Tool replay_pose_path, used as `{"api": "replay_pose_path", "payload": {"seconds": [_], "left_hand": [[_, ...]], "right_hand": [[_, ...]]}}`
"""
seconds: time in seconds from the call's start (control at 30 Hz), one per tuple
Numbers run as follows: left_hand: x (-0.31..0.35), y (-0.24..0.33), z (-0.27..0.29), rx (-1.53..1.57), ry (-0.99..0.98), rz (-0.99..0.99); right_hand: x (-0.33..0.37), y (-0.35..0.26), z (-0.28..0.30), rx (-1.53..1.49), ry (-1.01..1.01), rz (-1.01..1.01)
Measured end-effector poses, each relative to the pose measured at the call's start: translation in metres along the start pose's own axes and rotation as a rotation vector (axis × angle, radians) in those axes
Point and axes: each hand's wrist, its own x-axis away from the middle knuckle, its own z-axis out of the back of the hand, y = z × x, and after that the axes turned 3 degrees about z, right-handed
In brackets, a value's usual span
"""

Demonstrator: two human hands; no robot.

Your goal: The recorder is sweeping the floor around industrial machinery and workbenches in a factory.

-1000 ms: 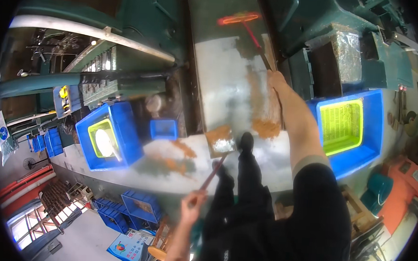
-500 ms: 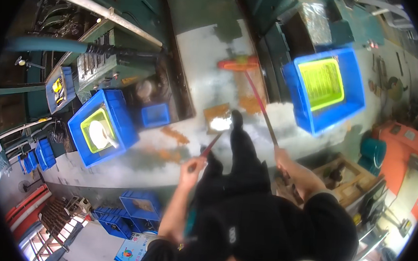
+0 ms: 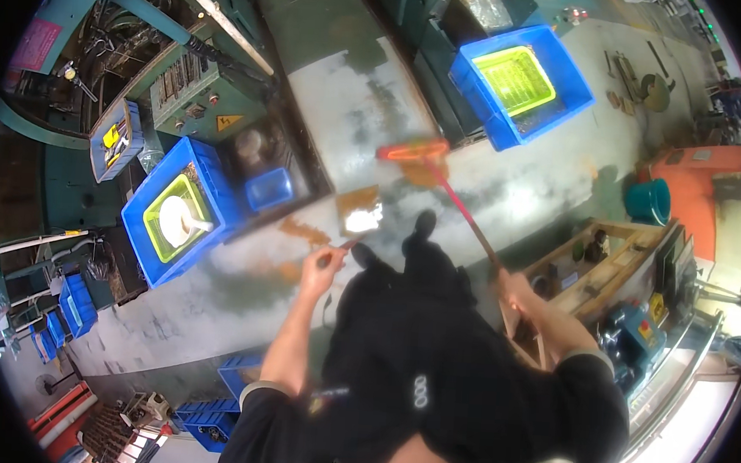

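My right hand (image 3: 515, 295) is closed round the handle of a broom (image 3: 456, 194). The handle slants away to the left, ending in a blurred red-orange head (image 3: 413, 152) at the floor. My left hand (image 3: 321, 269) grips a short visible length of stick. That stick leads toward a flat brown dustpan (image 3: 357, 198), where a bright patch of glare hides the surface. The dustpan lies on the floor ahead of my dark shoes, left of and nearer than the broom head. What, if anything, it holds cannot be made out.
Blue crates stand left (image 3: 191, 148) and right (image 3: 521, 135), each with a yellow-green basket inside. A white scoop-like vessel (image 3: 176, 221) sits in the left basket. Green machinery (image 3: 179, 101) borders the stained floor. A wooden crate (image 3: 614, 272) and teal bucket (image 3: 648, 202) are at right.
The broom head has come nearer to me and to the dustpan. My view has shifted, so the right crate appears higher and farther left. Both hands keep their grips.
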Motion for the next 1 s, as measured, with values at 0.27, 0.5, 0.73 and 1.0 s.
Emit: {"api": "replay_pose_path", "payload": {"seconds": [0.27, 0.5, 0.73, 1.0], "left_hand": [[0.001, -0.029, -0.008, -0.003, -0.008, 0.006], [0.014, -0.018, -0.023, -0.013, 0.032, 0.002], [0.007, -0.018, -0.022, -0.028, -0.024, 0.026], [0.008, -0.008, -0.011, -0.055, -0.084, 0.02]], "right_hand": [[0.007, -0.019, -0.014, 0.219, -0.179, 0.036], [0.053, -0.021, -0.004, -0.025, 0.018, -0.078], [0.028, 0.003, -0.036, -0.484, -0.345, -0.198], [0.065, -0.032, -0.026, -0.162, -0.097, -0.1]]}}
